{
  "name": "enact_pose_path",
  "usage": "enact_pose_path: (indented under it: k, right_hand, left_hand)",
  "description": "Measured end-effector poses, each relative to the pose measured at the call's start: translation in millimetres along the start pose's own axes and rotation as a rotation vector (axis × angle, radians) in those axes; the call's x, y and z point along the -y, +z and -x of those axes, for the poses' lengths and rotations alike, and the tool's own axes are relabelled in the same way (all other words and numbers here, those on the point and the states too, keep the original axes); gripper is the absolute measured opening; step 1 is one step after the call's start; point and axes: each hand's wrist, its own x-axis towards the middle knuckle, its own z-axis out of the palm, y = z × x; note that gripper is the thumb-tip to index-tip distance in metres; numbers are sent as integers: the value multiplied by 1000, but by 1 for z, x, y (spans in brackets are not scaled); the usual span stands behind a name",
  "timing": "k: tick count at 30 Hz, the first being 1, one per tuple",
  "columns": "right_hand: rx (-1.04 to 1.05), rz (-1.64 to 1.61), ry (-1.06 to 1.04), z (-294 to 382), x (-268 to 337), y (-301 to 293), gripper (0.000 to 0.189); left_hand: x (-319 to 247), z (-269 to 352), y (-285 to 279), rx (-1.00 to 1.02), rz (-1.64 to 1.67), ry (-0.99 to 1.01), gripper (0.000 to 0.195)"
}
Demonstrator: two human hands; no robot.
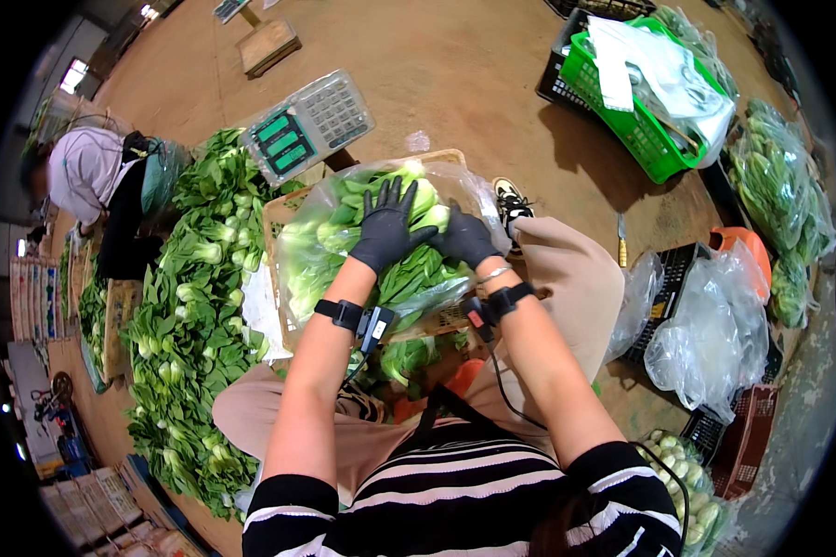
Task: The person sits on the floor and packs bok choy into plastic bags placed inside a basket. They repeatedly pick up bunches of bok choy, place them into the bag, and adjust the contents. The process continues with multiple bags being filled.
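Note:
A clear plastic bag [306, 216] full of bok choy [418, 271] lies in a tan plastic crate [274, 278] before me. My left hand [390, 226], in a black glove, rests flat on the bok choy with its fingers spread. Beside it, my right hand [463, 237], gloved too, lies against pale bok choy stems at the bag's right side. Its fingertips are partly hidden, so a grip there is unclear. Just beyond the crate stands a weighing scale's display and keypad [310, 125].
Loose bok choy [188, 348] is heaped along my left. A person [90, 181] bends beyond it. To my right are a green basket [634, 111] of plastic bags, a yellow-handled knife [622, 244] on the floor, and a black crate [658, 299] with clear bags.

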Motion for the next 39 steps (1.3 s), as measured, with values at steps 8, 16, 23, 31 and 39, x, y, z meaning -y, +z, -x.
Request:
enact_pose_path:
  k: [8,16,23,31,39]
  right_hand:
    - [29,-417,-210,67,27,-83,41]
    - [-420,27,-239,77,-7,-90,55]
    - [-309,176,-137,61,-11,-80,61]
    - [-92,292,-3,24,-27,-50,37]
    - [579,-1480,-186,36,55,-57,21]
  left_hand:
    - [9,21,-18,-111,5,-83,79]
    - [-21,40,-59,-274,84,-172,68]
    - [-62,31,-56,-334,164,-61,65]
    - [-58,7,-23,-143,-71,-114,84]
    - [-13,43,36,-176,119,-87,84]
